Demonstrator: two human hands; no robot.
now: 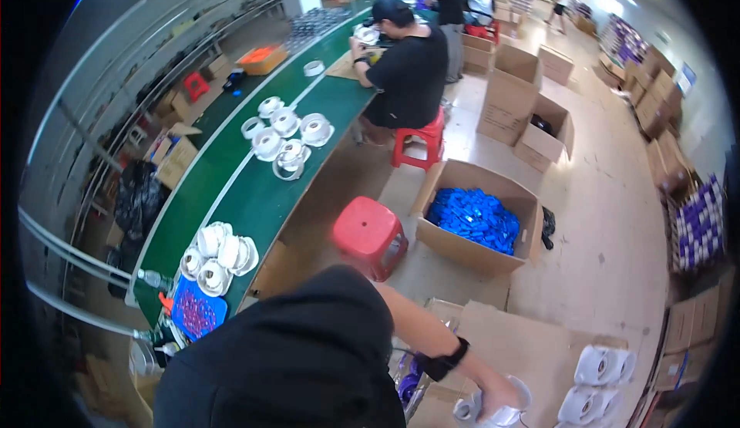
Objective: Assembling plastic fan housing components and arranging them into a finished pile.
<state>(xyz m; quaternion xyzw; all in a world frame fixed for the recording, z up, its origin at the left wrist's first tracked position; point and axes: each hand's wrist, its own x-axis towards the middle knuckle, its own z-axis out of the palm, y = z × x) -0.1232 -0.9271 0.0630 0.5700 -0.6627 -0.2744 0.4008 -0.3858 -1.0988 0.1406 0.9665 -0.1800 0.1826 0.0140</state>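
Observation:
My left arm, in a black sleeve with a black watch (445, 358) on the wrist, reaches across to the lower right. At its end my left hand (497, 397) is closed on a white round plastic housing (505, 416), its fingertips partly hidden. Another white curved piece (467, 409) shows right beside the hand. Under them lies a cardboard sheet (509, 335), and more white round housings (597, 366) stand in pairs to the right. My right hand is out of view.
Clusters of white housings (287, 122) and a blue tray (199, 311) of small pink pieces sit on a green conveyor bench (254, 197). A red stool (370, 231) and a carton of blue parts (474, 220) stand ahead. A person in black (408, 73) sits at the bench.

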